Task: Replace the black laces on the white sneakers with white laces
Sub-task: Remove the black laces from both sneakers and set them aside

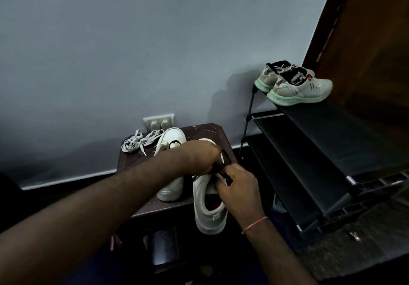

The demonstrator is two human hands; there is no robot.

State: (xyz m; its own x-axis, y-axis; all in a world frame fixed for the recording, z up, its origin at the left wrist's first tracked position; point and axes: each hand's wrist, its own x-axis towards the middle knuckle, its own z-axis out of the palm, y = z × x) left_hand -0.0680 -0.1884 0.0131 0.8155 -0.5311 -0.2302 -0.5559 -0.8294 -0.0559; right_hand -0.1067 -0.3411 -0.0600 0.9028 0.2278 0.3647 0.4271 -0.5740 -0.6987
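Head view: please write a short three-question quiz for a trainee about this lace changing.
1. True or false: the white laces are threaded into a sneaker.
2. The left hand and right hand grip the black lace of: A) the white sneaker overhanging the table; B) the other white sneaker; C) no sneaker.
3. Fill in: the grey sneakers stand on the ___ shelf of the rack.
Key: 1 false; 2 A; 3 top.

Dim, murky light; soft shadows on wall (155, 52); wide-angle bending at edges; slight blur.

Tongue of near sneaker (204, 198), most of black lace (228, 178), behind left hand (200, 157), right hand (240, 188)
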